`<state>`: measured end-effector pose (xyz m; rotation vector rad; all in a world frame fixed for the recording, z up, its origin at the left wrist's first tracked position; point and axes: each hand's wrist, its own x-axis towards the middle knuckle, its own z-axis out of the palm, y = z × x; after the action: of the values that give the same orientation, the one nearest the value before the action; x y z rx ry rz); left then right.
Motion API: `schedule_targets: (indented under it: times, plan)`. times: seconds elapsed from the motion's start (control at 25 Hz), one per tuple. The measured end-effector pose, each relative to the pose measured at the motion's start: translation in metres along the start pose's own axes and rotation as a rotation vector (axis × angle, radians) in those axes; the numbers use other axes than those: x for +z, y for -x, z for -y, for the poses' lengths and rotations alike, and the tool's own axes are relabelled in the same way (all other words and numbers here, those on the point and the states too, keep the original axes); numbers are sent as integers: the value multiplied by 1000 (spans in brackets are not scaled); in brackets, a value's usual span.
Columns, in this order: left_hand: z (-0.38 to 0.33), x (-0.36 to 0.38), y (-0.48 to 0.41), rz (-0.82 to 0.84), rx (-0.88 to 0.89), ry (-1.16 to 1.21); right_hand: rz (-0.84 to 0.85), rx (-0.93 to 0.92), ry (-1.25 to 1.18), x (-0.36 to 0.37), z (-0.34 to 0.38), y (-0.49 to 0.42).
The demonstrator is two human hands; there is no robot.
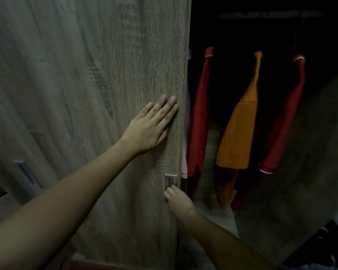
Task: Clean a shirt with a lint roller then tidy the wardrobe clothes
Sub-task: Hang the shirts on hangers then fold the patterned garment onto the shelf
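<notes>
A wood-grain wardrobe door [98, 75] fills the left half of the view. My left hand [150, 125] lies flat on it near its right edge, fingers straight. Lower down, my right hand [179, 198] has its fingers curled into the metal recessed handle [170, 181] at the door's edge. In the dark open wardrobe to the right hang a red garment [200, 117], an orange garment [239, 133] and a red jacket with white cuff trim [285, 121]. A pale pink garment [184, 162] shows just behind the door edge. No lint roller is visible.
A second recessed handle [26, 175] sits on the door panel at the lower left. The wardrobe's right side panel [310, 152] slopes down on the right. Dark and pale items [332, 230] lie at the bottom right corner.
</notes>
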<state>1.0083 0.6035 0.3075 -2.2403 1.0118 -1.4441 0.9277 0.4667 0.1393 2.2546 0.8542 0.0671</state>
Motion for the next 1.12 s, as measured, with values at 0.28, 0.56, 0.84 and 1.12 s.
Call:
schedule_targets:
  times: [0.28,0.56,0.84,1.12]
  plan:
    - [-87,2,-76,-86,78,57,91,88,-43,43,-42,93]
    - [-195,5,-160,-143,86,68,146,137,-13,115,-87,193]
    - [-282,-7,-227,-142,51,98,135,177,-25,184,-125,268]
    - [-338,-16,-273,-118,83,90,155,248,-78,231,-149,312]
